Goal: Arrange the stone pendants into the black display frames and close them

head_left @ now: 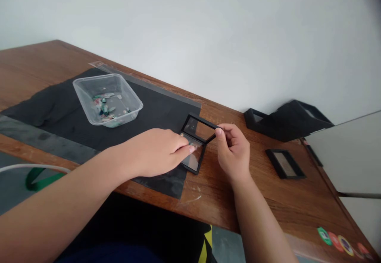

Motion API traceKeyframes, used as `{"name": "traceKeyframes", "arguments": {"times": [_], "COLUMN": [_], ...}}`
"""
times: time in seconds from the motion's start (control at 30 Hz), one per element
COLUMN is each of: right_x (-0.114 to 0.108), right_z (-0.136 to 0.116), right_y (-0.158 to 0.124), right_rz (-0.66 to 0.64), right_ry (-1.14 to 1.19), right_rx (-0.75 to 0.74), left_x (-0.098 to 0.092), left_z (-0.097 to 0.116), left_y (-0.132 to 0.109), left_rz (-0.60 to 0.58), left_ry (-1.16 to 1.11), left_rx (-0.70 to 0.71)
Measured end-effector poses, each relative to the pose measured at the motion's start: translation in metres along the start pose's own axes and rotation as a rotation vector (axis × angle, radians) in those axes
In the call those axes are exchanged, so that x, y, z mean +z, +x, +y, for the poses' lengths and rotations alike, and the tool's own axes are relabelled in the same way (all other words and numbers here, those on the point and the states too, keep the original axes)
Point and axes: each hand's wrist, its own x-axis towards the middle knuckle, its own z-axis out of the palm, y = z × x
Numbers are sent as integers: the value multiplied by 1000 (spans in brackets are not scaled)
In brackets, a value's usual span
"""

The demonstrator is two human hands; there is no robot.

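Observation:
A hinged black frame case with clear panes (194,163) lies opened at the right end of the black mat. Its lid (199,130) is tilted up, and my right hand (233,147) pinches the lid's right corner between thumb and bent fingers. My left hand (157,151) reaches over the lower half, thumb and fingers drawn together at the pane. A small shiny bit shows by those fingertips; what they hold is mostly hidden. Left of the case stands a clear plastic tub (108,92) with small green, white and reddish pieces (104,106) in it.
The black mat (157,104) has clear plastic strips along its edges. On the wooden table (220,199) to the right lie another black frame (285,163) and several stacked black frames (288,120) by the wall. Round stickers (335,240) mark the near right corner.

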Motion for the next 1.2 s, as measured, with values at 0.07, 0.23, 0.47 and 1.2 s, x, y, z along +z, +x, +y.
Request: {"name": "traceKeyframes", "arguments": {"times": [0.07, 0.23, 0.47, 1.2], "right_x": [0, 0, 0, 1], "right_z": [0, 1, 1, 3], "right_y": [0, 0, 0, -1], "right_rz": [-1, -1, 15, 22], "right_ry": [-7, -13, -14, 8], "right_rx": [4, 1, -5, -26], "left_x": [-1, 1, 16, 41], "left_z": [-2, -13, -34, -46], "left_y": [1, 6, 12, 15], "left_rz": [19, 146, 239, 472], "left_ry": [16, -18, -351, -344], "left_rx": [-4, 50, 262, 467]}}
